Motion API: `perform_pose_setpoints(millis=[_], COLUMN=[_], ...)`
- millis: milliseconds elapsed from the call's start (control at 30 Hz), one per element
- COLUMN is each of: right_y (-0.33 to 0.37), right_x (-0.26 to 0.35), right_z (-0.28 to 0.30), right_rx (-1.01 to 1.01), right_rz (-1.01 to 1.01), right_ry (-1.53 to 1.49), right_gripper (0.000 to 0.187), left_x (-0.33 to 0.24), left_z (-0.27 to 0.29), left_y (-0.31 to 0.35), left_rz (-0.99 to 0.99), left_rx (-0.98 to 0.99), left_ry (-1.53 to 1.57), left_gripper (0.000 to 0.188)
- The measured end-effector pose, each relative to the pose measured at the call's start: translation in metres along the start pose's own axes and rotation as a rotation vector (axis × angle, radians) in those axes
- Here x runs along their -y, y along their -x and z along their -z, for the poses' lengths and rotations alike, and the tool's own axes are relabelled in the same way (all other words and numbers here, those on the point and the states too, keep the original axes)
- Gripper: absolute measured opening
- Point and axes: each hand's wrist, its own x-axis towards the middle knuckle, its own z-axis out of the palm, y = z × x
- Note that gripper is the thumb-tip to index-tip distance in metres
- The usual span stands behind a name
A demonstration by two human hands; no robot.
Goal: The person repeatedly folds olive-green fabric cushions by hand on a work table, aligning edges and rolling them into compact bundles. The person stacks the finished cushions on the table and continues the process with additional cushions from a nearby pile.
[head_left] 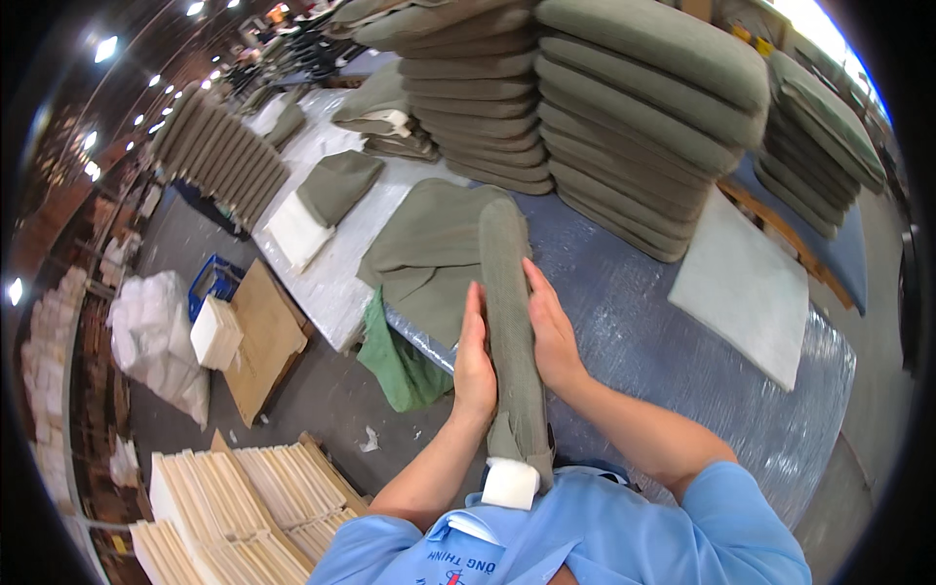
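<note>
Held the cushion [508,302] on edge over the near side of the table [624,312], with white foam [510,485] showing at the end by the shirt [624,531]. Judged it light, soft, springy, hardly slippery or fragile; best taken by both broad faces. Clamped it between left hand [475,366] and right hand [553,331], with palms flat and fingers straight. Saw stacks [643,127] beyond.

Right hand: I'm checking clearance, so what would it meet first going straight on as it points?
Probably the olive cushion beside it: the right hand slants toward that cushion's far end, though depth is unclear.
</note>
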Motion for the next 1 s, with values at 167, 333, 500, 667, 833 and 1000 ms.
perform_pose_setpoints(millis=[167,333,500,667,833,1000], right_y=[0.045,0.056,0.044,0.026,0.032,0.078], right_x=[0.032,0.014,-0.009,-0.017,-0.014,0.021], right_z=[-0.015,-0.010,-0.018,-0.025,-0.027,-0.021], right_rx=[0.052,0.080,0.088,0.126,0.142,0.162], right_rz=[-0.202,-0.068,-0.027,0.091,-0.012,-0.194], right_ry=[-0.244,-0.154,-0.060,0.055,0.048,-0.039], right_gripper=[0.069,0.071,0.074,0.073,0.075,0.080], left_x=[0.014,0.014,0.014,0.002,-0.011,-0.005], left_z=[0.018,0.006,0.009,0.022,0.029,0.029], left_y=[0.054,0.070,0.067,0.053,0.063,0.114], left_rz=[0.044,-0.078,-0.075,-0.071,0.002,-0.014], left_rx=[0.126,0.133,0.078,0.096,0.089,0.171], left_ry=[-0.047,-0.226,-0.310,-0.471,-0.316,-0.302], left_gripper=[0.078,0.093,0.103,0.099,0.100,0.100])
